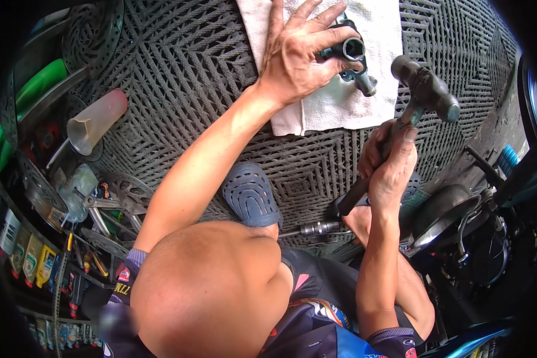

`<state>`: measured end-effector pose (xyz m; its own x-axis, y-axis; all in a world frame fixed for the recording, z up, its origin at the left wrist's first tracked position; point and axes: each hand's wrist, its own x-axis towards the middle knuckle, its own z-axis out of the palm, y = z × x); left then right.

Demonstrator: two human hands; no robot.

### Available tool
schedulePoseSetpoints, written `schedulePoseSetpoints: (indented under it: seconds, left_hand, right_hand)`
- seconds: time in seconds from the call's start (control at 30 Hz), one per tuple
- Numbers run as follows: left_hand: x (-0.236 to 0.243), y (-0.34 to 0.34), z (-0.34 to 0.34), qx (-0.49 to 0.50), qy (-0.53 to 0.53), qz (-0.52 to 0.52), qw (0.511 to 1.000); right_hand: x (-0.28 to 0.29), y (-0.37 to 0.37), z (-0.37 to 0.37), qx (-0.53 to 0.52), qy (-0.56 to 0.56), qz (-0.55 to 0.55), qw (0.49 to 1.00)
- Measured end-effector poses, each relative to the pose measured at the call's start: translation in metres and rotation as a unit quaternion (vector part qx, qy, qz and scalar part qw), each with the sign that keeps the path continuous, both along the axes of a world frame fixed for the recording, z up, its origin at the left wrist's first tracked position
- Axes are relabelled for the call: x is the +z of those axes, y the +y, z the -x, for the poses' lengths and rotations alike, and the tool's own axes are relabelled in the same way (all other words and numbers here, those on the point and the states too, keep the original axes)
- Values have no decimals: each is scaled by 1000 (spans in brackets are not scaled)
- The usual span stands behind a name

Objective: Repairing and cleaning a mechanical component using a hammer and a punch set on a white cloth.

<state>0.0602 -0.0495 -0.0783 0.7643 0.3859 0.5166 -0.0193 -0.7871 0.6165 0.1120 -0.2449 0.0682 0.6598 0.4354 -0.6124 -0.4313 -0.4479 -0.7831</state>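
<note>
On a white cloth (334,113) lies a dark metal part (364,85) with a stubby arm. My left hand (298,59) reaches over it, thumb and index finger closed around a hollow metal tube (354,49), which looks like a socket, its round opening facing up. The other fingers of that hand stretch out over the cloth. My palm hides some of the part, so where the tube meets it does not show. My right hand (391,160) is wrapped around the handle of a ball-peen hammer (425,89). The hammer head is raised to the right of the tube, apart from it.
Under the cloth spreads a black textured mat (185,77). My feet wear blue clogs (250,194), with a metal socket tool (320,228) between them. A translucent cup (95,124), brake discs (92,36) and several bottles (33,259) crowd the left; motorcycle parts (453,218) stand right.
</note>
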Motion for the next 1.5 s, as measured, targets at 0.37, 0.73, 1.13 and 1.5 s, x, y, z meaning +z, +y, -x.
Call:
schedulePoseSetpoints:
  seconds: [0.37,0.73,1.13,1.5]
  left_hand:
    - [30,3,1,-14,117,154,981]
    - [-3,2,-5,36,-10,-28,999]
    - [26,-1,-4,24,60,47,997]
    - [39,-1,0,17,111,136,984]
  right_hand:
    - [0,30,14,68,41,2,997]
    - [10,32,14,73,14,60,995]
    - [23,22,11,49,0,-73,996]
    - [38,40,13,-3,-12,-149,989]
